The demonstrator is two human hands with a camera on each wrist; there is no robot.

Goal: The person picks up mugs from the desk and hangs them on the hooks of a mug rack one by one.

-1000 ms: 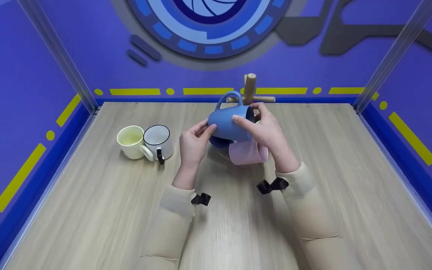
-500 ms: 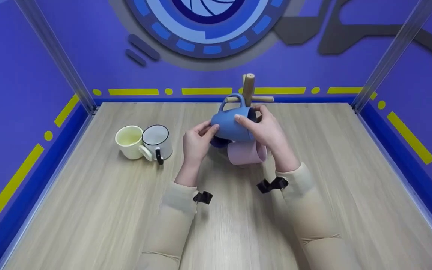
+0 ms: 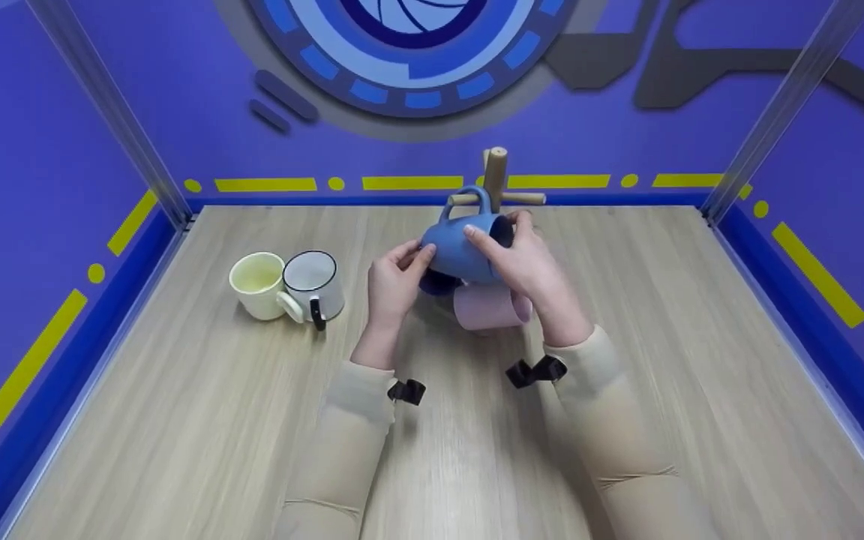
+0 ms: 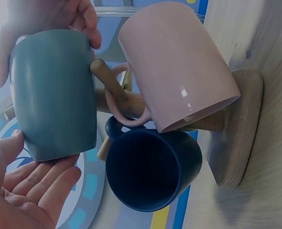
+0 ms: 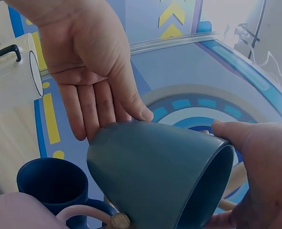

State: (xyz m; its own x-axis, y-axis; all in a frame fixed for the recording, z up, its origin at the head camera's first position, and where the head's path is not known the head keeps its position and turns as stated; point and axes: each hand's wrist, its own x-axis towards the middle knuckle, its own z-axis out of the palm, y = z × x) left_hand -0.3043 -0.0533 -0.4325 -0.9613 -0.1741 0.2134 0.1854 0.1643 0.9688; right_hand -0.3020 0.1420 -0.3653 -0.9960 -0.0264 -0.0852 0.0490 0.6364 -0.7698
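Note:
A light blue mug (image 3: pixel 458 251) lies on its side in the air, handle upward, in front of a wooden mug tree (image 3: pixel 497 172). One peg shows through its handle loop in the head view. My left hand (image 3: pixel 393 289) pinches the mug's base end between thumb and fingers. At the rim, my right hand (image 3: pixel 537 262) grips it, thumb outside. Below hangs a pink mug (image 4: pixel 174 67), a lower peg through its handle. A dark blue mug (image 4: pixel 150 171) hangs beside it, mostly hidden in the head view.
On the table's left stand a pale yellow mug (image 3: pixel 259 289) and a white mug (image 3: pixel 313 285) with black rim and handle, side by side. Blue patterned walls (image 3: pixel 387 161) enclose the wooden table (image 3: pixel 199 420) at the back and both sides.
Both hands have shifted the light blue mug slightly down, bringing its handle over the peg, whose end now shows in front of the loop. Since half a second ago, little has moved.

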